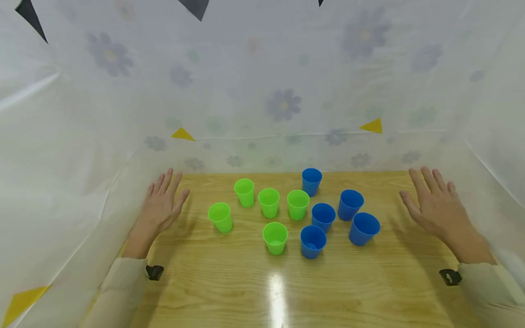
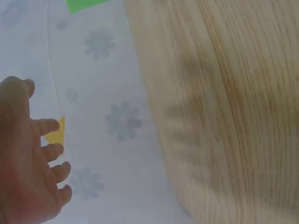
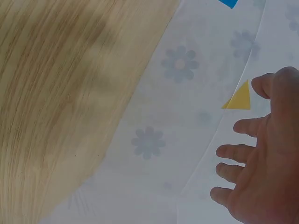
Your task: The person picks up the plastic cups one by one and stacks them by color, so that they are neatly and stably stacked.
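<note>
So nothing is being handled yet: five green cups (image 1: 268, 202) and five blue cups (image 1: 324, 216) are all standing upright and separate at the middle of the counter (image 1: 229, 282), green to the left of blue, none stacked. Left hand (image 1: 162, 205) is hovering flat, fingers spread, well left of the green cups; right hand (image 1: 436, 205) is mirroring it, relaxed and empty, well right of the blue.

Both arms wear cream long sleeves (image 1: 123, 278), each with a small black clip (image 1: 154, 272) at the cuff.
</note>
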